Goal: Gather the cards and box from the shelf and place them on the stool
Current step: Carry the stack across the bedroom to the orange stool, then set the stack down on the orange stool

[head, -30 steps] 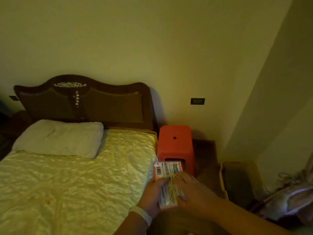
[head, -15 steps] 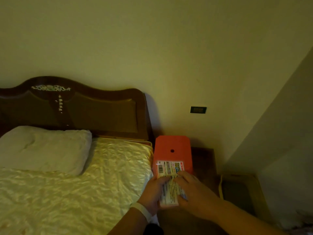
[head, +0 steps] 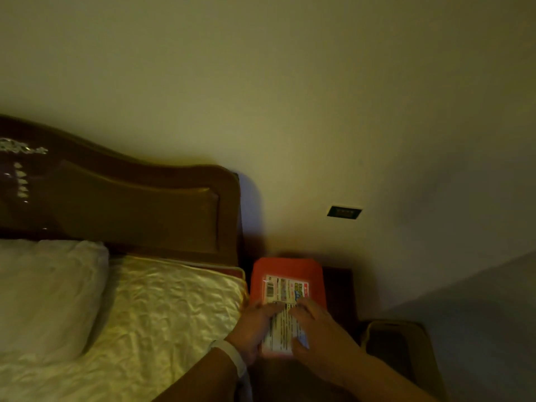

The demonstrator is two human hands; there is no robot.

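Print on box [head: 285, 297] — blurred; stool [head: 290, 268] partly covered.

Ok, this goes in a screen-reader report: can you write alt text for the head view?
Both hands, left hand and right hand, hold a printed box over an orange stool beside a bed with a wooden headboard. The room is dim.

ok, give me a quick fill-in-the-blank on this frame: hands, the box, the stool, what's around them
1. The box is held by ____ hands, the left hand and the right hand.
2. The stool beyond the box is ____ in colour.
3. The stool stands directly to the right of the ____.
4. The strap on the left wrist is ____ in colour.

Missing words: both; orange; bed; white
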